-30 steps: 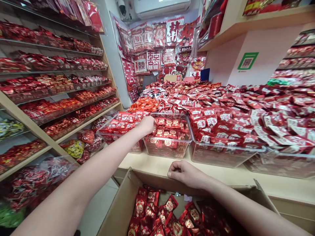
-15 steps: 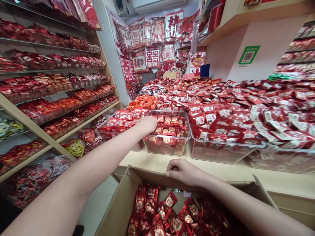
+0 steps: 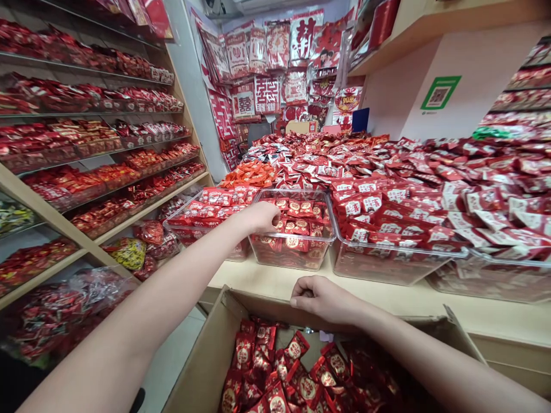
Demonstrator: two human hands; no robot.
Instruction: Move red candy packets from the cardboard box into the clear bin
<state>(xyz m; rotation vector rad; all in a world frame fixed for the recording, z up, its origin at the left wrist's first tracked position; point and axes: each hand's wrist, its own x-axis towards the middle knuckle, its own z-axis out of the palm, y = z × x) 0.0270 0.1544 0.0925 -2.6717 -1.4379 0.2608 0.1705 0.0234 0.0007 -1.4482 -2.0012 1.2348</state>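
My left hand [image 3: 263, 217] is over the left side of a clear plastic bin [image 3: 293, 259] filled with small red candy packets [image 3: 300, 207] bearing gold round labels. Its fingers curl downward, closed, and what they hold, if anything, is hidden. My right hand [image 3: 317, 296] hangs at the far edge of an open cardboard box [image 3: 202, 353], loosely curled, its palm out of sight. Inside that box lie loose red candy packets [image 3: 307, 387] with the same gold labels, plus bare cardboard patches at the back.
Neighbouring clear bins [image 3: 400, 267] of red and white packets stand on the pale counter [image 3: 275, 281]. Behind them spreads a wide heap of packets [image 3: 387, 160]. Glass shelves [image 3: 94, 115] of red packets line the left, and a wooden overhead shelf [image 3: 447, 34] juts out at upper right.
My left hand has shifted slightly right over the bin, and its wrist has turned a little. The right hand keeps its place at the box edge. The camera view has tilted slightly.
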